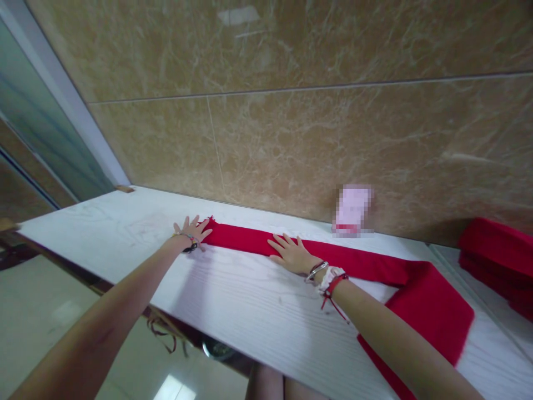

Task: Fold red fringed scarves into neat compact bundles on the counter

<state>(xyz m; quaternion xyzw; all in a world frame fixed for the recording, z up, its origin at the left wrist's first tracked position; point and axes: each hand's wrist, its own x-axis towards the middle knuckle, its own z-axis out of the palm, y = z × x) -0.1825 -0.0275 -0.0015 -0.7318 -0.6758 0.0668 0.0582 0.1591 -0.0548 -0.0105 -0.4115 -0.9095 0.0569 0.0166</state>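
A long red cloth (245, 239) with a fringed left end lies in a narrow flat strip along the white table. My left hand (194, 230) rests with spread fingers at the fringed end, its fingertips touching the cloth. Farther right, my right hand (291, 254) lies palm down on the strip, fingers apart. Neither hand grips anything. Beyond my right wrist the cloth turns and widens toward the near edge of the table, partly hidden under my right forearm.
The white table (233, 294) stands against a brown marbled wall (270, 144). A pink blurred-out object (353, 208) leans on the wall at the back. Folded red cloth (499, 261) is piled at the far right. A brown strap (164, 333) hangs below the front edge.
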